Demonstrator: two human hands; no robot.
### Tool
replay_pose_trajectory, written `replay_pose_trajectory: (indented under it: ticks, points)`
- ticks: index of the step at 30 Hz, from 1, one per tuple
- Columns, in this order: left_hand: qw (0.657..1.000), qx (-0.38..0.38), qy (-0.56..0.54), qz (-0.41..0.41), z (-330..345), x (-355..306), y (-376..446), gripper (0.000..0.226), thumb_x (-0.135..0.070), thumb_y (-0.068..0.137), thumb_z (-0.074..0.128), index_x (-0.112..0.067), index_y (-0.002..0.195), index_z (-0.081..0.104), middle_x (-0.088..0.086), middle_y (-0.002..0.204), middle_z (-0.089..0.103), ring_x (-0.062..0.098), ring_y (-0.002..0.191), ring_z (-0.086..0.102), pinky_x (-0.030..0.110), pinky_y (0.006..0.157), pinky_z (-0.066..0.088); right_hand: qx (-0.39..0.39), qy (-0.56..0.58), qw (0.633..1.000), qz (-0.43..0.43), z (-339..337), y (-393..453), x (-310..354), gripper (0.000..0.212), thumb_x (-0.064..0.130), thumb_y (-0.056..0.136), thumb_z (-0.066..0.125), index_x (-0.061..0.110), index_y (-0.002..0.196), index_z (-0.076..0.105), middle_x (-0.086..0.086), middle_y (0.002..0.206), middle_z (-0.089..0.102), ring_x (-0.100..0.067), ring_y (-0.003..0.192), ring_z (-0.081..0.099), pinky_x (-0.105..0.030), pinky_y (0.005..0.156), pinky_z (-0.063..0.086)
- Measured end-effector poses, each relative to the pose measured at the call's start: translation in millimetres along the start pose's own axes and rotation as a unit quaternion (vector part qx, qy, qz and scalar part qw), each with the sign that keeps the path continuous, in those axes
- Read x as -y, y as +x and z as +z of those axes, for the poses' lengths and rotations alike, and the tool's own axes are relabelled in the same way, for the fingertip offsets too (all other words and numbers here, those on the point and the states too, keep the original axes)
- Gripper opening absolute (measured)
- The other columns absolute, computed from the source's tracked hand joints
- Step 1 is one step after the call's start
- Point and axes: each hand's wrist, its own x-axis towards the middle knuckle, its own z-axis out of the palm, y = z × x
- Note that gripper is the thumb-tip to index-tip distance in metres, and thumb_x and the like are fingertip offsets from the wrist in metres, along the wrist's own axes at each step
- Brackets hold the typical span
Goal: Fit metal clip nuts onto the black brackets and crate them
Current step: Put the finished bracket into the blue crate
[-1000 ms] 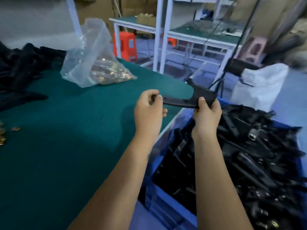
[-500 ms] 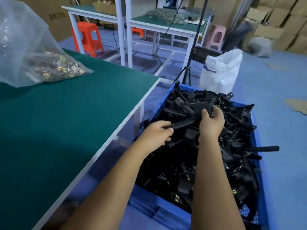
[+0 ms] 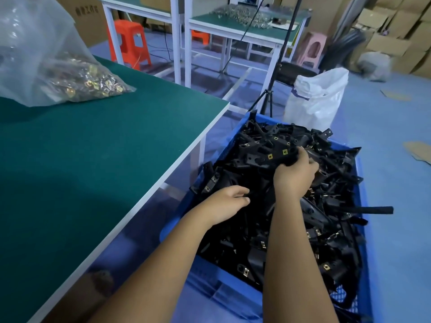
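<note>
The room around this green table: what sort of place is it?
Probably a small factory assembly floor: a blue crate heaped with black brackets, a bag of metal clip nuts on the worktable, and stacked cardboard boxes behind.

I can't see my right hand's point(image 3: 294, 175) fingertips among the brackets point(image 3: 268, 145); the clip-nut bag point(image 3: 35, 54) is cropped left.

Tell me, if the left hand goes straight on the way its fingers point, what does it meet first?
Probably the black brackets piled in the blue crate: the left hand points right, its fingers already at them. Depth is unclear.
</note>
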Motion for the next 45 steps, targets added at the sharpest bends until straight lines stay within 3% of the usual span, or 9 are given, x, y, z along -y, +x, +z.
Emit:
replay_pose_trajectory:
  ticks: [4,13,19,30,34,36,38,42,45]
  points:
    - [1.000,-0.002,0.004,-0.011,-3.2,1.5,-3.2,0.042,-0.039,0.100,0.050,-0.035,0.142,0.048,-0.010,0.145,0.049,0.005,0.117,0.047,0.025,0.096,0.037,0.048,-0.006,0.998,-0.029,8.9,-9.2,-4.6,0.056,-0.002,0.090,0.060,0.026,0.138,0.052,-0.004,0.134,0.037,-0.026,0.091,0.056,-0.033,0.072,0.045]
    - [0.999,-0.025,-0.009,-0.029,-11.7,8.7,-10.5,0.029,-0.041,0.097,0.052,-0.041,0.125,0.058,-0.016,0.125,0.056,0.005,0.113,0.054,0.026,0.087,0.042,0.103,-0.043,0.993,-0.049,17.0,-22.8,-8.8,0.071,-0.006,0.087,0.052,0.033,0.146,0.043,0.003,0.113,0.034,-0.025,0.091,0.054,-0.034,0.065,0.045]
    - [0.997,-0.052,-0.038,-0.034,-15.7,7.7,-14.6,0.015,-0.037,0.099,0.050,-0.044,0.108,0.059,-0.019,0.113,0.058,0.003,0.105,0.057,0.020,0.073,0.042,0.041,-0.074,0.996,-0.042,21.1,-34.7,-4.8,0.056,-0.001,0.088,0.052,0.023,0.137,0.051,-0.009,0.128,0.046,-0.029,0.112,0.046,-0.048,0.090,0.049]
    - [0.993,-0.082,-0.073,-0.031,-33.5,7.1,-27.0,0.019,-0.030,0.102,0.042,-0.039,0.110,0.057,-0.017,0.109,0.062,0.001,0.097,0.060,0.020,0.069,0.043,-0.074,0.074,0.992,-0.067,39.1,-63.0,38.6,0.043,-0.002,0.086,0.048,0.016,0.124,0.059,-0.005,0.120,0.052,-0.022,0.108,0.048,-0.045,0.092,0.047]
    - [0.988,-0.121,-0.098,0.015,-42.4,-2.4,-35.8,0.027,-0.018,0.102,0.041,-0.036,0.106,0.062,-0.010,0.110,0.068,0.011,0.102,0.066,0.032,0.091,0.052,-0.111,0.183,0.975,-0.062,42.7,-73.8,58.5,0.041,-0.006,0.083,0.044,0.012,0.117,0.059,0.001,0.108,0.049,-0.025,0.103,0.050,-0.041,0.085,0.047]
    - [0.981,-0.151,-0.104,0.061,-50.0,-17.9,-44.8,0.032,-0.014,0.101,0.041,-0.037,0.097,0.063,-0.007,0.110,0.070,0.016,0.104,0.067,0.037,0.096,0.050,-0.113,0.259,0.958,-0.055,45.4,-82.9,76.8,0.040,-0.007,0.082,0.042,0.011,0.113,0.060,0.003,0.102,0.048,-0.026,0.099,0.052,-0.026,0.079,0.045]
    - [0.973,-0.180,-0.088,0.114,-64.7,-36.3,-57.3,0.032,-0.011,0.100,0.041,-0.034,0.094,0.064,-0.005,0.110,0.070,0.017,0.103,0.066,0.033,0.093,0.050,-0.100,0.323,0.939,-0.060,49.8,-96.8,101.7,0.036,-0.007,0.082,0.042,0.011,0.106,0.061,0.003,0.097,0.049,-0.020,0.088,0.051,-0.014,0.072,0.039]
    - [0.942,-0.265,-0.058,0.198,-114.5,-57.3,-98.2,0.025,-0.008,0.099,0.045,-0.023,0.089,0.062,-0.009,0.086,0.065,-0.002,0.073,0.060,0.009,0.062,0.046,-0.009,0.434,0.897,-0.087,63.1,-140.3,163.2,0.032,-0.004,0.085,0.041,0.023,0.094,0.056,-0.007,0.096,0.054,-0.012,0.077,0.049,-0.022,0.073,0.042]
    - [0.901,-0.361,-0.085,0.225,-154.0,-48.1,-136.4,0.029,-0.001,0.098,0.046,-0.019,0.080,0.060,-0.011,0.071,0.062,-0.007,0.056,0.056,0.007,0.052,0.041,0.073,0.472,0.869,-0.131,81.2,-188.7,207.0,0.030,-0.006,0.085,0.044,0.019,0.092,0.057,-0.004,0.092,0.056,-0.004,0.076,0.050,-0.018,0.073,0.042]
